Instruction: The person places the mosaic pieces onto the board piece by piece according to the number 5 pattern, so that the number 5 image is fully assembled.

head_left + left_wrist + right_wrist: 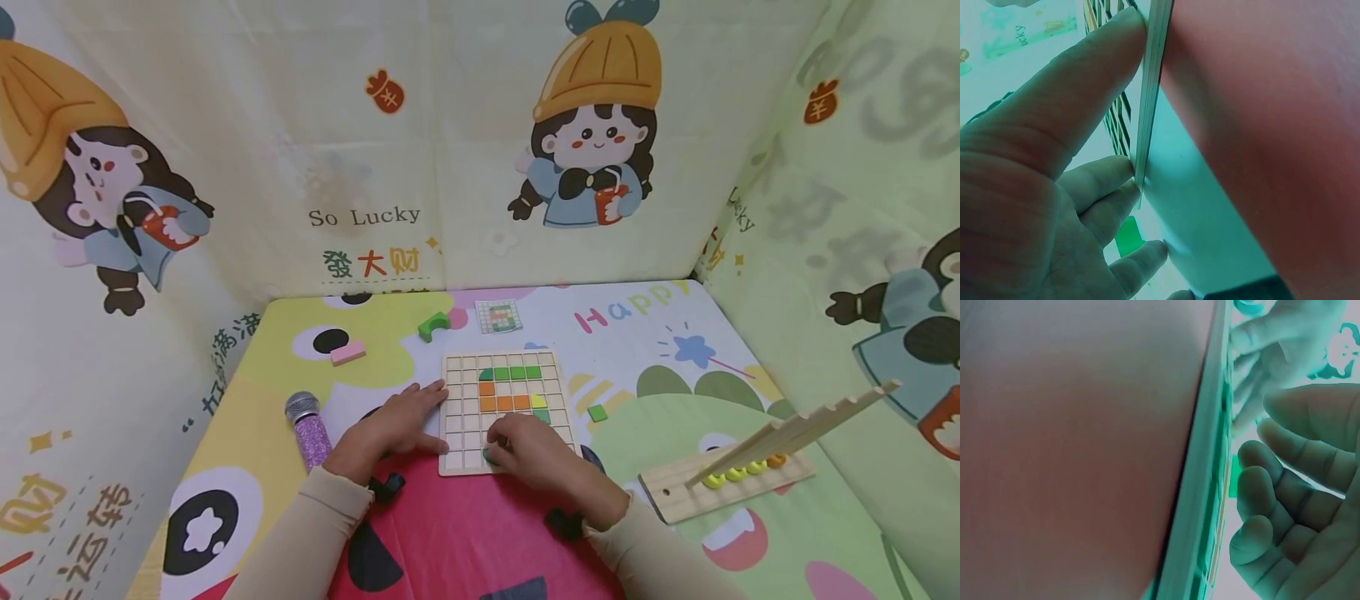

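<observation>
A square wooden grid board (457,425) lies on the table, with green tiles (517,373), orange tiles (506,403) and a yellow tile (538,402) in its cells. My left hand (393,429) is spread along the board's left edge, with the thumb and some fingertips touching it. Over the lower part of the board, my right hand (528,450) has curled fingers and pinches a small dark green tile (489,456), mostly hidden by the fingertips. In the right wrist view, the thumb and forefinger tips nearly meet.
Behind the board lie a pattern card (498,317), a green arch block (433,326) and a pink block (348,353). A purple microphone (311,433) is at left. One loose green tile (597,412) and a wooden stand with beads (682,492) are at right.
</observation>
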`<control>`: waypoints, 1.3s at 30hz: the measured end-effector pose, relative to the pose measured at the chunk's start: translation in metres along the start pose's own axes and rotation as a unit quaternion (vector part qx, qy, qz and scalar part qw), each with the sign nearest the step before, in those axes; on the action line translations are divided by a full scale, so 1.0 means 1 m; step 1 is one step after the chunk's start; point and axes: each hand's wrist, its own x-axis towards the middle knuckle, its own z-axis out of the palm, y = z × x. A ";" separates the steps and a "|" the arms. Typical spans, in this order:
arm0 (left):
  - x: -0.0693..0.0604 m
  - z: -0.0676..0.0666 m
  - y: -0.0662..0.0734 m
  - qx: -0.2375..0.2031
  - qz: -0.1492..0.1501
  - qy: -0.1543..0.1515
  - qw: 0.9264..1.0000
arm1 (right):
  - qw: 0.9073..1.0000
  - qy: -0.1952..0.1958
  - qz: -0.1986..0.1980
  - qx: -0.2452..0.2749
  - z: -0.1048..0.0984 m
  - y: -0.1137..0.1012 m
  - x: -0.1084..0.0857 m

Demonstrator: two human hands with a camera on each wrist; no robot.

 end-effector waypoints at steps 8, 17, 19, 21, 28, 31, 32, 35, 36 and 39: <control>0.000 0.001 0.000 -0.012 -0.010 -0.001 1.000 | 0.996 0.019 0.044 0.080 -0.015 0.020 -0.011; 0.000 0.006 -0.001 -0.018 -0.014 -0.001 1.000 | 0.985 0.049 0.147 0.070 -0.042 0.047 -0.026; 0.000 0.006 -0.001 -0.016 -0.011 0.000 1.000 | 0.980 0.056 0.184 0.052 -0.047 0.056 -0.029; 0.000 0.006 -0.001 -0.013 -0.009 0.001 1.000 | 0.975 0.060 0.213 0.034 -0.051 0.065 -0.031; 0.000 0.005 0.000 -0.007 -0.008 0.001 1.000 | 0.961 0.063 0.270 -0.024 -0.061 0.087 -0.038; 0.001 0.004 0.000 -0.006 -0.008 0.002 1.000 | 0.955 0.059 0.288 -0.036 -0.064 0.093 -0.041; 0.001 0.004 0.000 -0.006 -0.008 0.002 1.000 | 0.953 0.058 0.294 -0.038 -0.065 0.095 -0.042; 0.001 0.003 0.000 -0.006 -0.010 0.001 1.000 | 0.950 0.051 0.305 -0.043 -0.066 0.098 -0.044; 0.001 0.002 0.000 -0.006 -0.010 0.001 1.000 | 0.948 0.048 0.311 -0.043 -0.065 0.099 -0.044; 0.001 0.001 0.001 -0.005 -0.010 0.000 1.000 | 0.945 0.040 0.322 -0.044 -0.065 0.100 -0.042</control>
